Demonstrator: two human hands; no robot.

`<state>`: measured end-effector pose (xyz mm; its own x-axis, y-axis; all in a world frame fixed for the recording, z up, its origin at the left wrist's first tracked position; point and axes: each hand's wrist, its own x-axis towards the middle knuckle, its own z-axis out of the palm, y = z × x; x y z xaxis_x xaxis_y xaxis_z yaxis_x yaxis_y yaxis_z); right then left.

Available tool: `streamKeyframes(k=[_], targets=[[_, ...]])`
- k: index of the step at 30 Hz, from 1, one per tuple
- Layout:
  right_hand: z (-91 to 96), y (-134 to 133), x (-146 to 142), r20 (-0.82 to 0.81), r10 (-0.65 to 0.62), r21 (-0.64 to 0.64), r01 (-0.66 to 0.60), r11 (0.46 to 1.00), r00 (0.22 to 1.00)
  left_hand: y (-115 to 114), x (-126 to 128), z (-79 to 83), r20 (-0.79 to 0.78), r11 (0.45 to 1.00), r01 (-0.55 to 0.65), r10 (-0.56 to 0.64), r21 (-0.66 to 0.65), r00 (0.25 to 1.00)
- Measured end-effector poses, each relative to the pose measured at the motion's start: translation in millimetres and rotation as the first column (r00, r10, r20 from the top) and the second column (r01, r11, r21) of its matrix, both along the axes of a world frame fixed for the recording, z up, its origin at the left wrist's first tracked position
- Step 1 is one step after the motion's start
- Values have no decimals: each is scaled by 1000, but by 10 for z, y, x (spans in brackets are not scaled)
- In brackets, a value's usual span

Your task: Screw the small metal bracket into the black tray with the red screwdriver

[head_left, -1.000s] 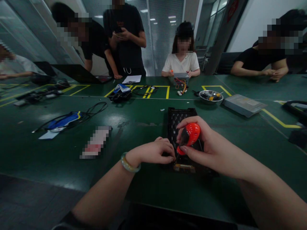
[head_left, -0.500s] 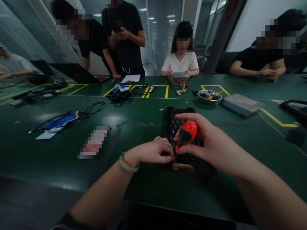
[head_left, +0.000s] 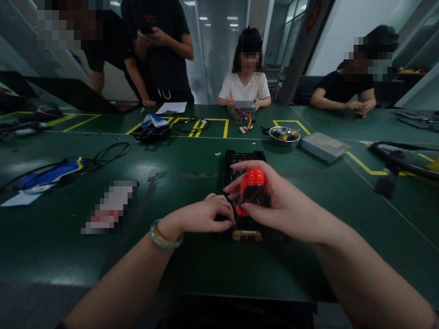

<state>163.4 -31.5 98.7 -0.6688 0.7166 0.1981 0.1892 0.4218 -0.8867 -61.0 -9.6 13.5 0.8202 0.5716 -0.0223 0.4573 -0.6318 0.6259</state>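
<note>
My right hand (head_left: 279,201) is wrapped round the bulbous handle of a red and black screwdriver (head_left: 254,180), which tilts with its tip down and to the left. Beneath both hands lies a black open-topped device casing (head_left: 244,154); much of its inside is covered by my right hand. A small yellowish-brown part (head_left: 247,235) shows along the casing's near edge. My left hand (head_left: 206,214), with a bangle at the wrist, rests at the casing's left side. Its fingers are curled together close to the screwdriver's shaft, and what they pinch is hidden.
On the green table (head_left: 192,269), a phone-shaped blurred item (head_left: 111,205) and a blue item with cables (head_left: 55,173) lie left. Farther back are a metal bowl (head_left: 284,137) of tools and a flat grey box (head_left: 324,147). Across the table a person in white (head_left: 244,87) handles a wired grey box.
The whole view has shifted, so the table items appear farther left. The screwdriver handle has turned more upright in my right hand. My left hand keeps its place by the casing.
</note>
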Motion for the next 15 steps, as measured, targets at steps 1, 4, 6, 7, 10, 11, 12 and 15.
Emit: streamKeyframes(k=[1, 4, 6, 7, 10, 11, 12, 15], targets=[[-4, -3, -6, 4, 1, 6, -1, 1000, 1000, 0, -3, -7, 4, 1000, -4, 4, 1, 1000], [-1, -10, -18, 73, -37, 57, 33, 998, 997, -1, -13, -35, 7, 999, -40, 39, 31, 999], [6, -8, -20, 127, -86, 100, 74, 992, 988, -2, -15, -53, -6, 997, -61, 61, 51, 998], [8, -5, -21, 139, -108, 115, 92, 989, 984, -1, -14, -60, -15, 996, -65, 66, 56, 998], [3, 8, -20, 147, -143, 133, 123, 983, 979, 9, -9, -73, -24, 998, -45, 46, 53, 999], [0, 11, -19, 151, -147, 135, 127, 983, 978, 13, -7, -73, -20, 998, -34, 35, 48, 999], [-3, 13, -17, 157, -148, 135, 127, 983, 976, 15, -6, -70, -16, 999, -23, 24, 40, 1000], [-3, 12, -6, 162, -135, 107, 119, 987, 977, 13, -5, -46, -6, 1000, -16, 16, 19, 1000]])
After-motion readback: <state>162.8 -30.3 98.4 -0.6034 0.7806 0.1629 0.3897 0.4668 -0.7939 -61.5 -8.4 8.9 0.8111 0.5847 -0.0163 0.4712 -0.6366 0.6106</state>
